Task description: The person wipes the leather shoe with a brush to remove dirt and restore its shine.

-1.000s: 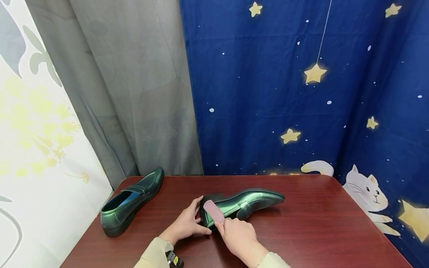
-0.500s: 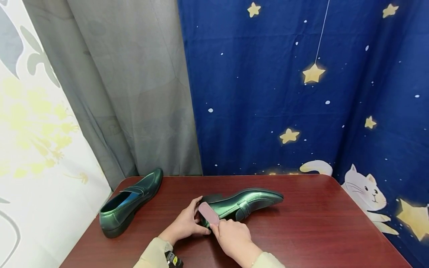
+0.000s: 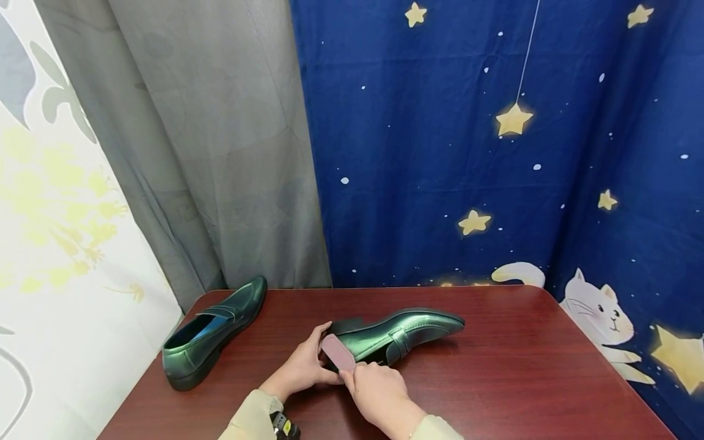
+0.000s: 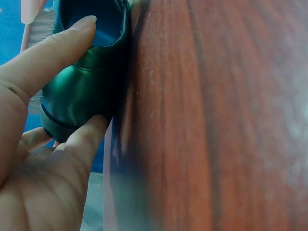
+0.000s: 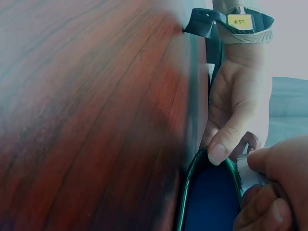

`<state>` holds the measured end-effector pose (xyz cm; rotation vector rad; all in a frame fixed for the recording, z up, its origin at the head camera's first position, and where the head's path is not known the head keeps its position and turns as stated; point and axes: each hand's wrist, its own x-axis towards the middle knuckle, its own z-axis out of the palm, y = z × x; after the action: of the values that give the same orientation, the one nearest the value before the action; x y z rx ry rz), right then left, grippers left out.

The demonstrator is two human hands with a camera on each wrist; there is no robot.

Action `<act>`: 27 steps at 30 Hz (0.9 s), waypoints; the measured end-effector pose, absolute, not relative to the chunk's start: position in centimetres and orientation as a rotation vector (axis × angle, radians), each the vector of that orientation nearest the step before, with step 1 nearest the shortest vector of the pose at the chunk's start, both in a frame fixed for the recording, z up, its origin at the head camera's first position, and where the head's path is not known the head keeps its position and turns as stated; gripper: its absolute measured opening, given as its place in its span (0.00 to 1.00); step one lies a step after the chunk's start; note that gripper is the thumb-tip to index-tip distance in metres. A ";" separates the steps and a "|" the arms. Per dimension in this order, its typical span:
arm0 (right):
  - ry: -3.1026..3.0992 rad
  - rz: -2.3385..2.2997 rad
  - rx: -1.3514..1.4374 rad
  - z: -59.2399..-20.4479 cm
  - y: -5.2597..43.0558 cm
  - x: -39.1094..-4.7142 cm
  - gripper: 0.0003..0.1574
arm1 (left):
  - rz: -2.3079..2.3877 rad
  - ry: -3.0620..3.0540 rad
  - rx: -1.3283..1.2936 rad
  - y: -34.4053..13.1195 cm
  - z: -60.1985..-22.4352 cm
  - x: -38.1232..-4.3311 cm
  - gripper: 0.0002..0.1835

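Note:
A dark green loafer lies on its side on the table, toe to the right and opening toward the person. My left hand grips its heel; in the left wrist view the thumb reaches over the collar of the loafer and other fingers are at the heel. My right hand holds a brush with a pink back by its near end. White bristles face the side of the heel, right up against it. The right wrist view shows the bristles beside the shoe's blue-lined opening.
Another green loafer stands upright at the table's left edge, toe toward the back. The reddish-brown wooden table ends at a grey curtain and a blue star-patterned curtain. A strapped device sits at the left wrist.
The right hand has slid the brush leftward along the loafer toward the back of its heel. The left hand keeps its grip, and both loafers stay in place.

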<state>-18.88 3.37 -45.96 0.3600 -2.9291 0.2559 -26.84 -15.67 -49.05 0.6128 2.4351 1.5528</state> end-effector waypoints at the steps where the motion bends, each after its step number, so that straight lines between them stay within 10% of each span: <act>1: -2.921 0.262 0.362 -46.0 3.3 -18.9 0.32 | 1.532 2.456 0.612 -15.7 -49.1 -26.9 0.65; 27: -2.958 0.373 0.449 -45.7 3.1 -18.8 0.32 | 1.287 2.747 0.641 -15.6 -49.2 -26.8 0.63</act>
<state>-18.77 3.10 -45.69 0.4495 -2.9578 0.3729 -26.75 -15.60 -49.24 0.6413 2.7474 1.2869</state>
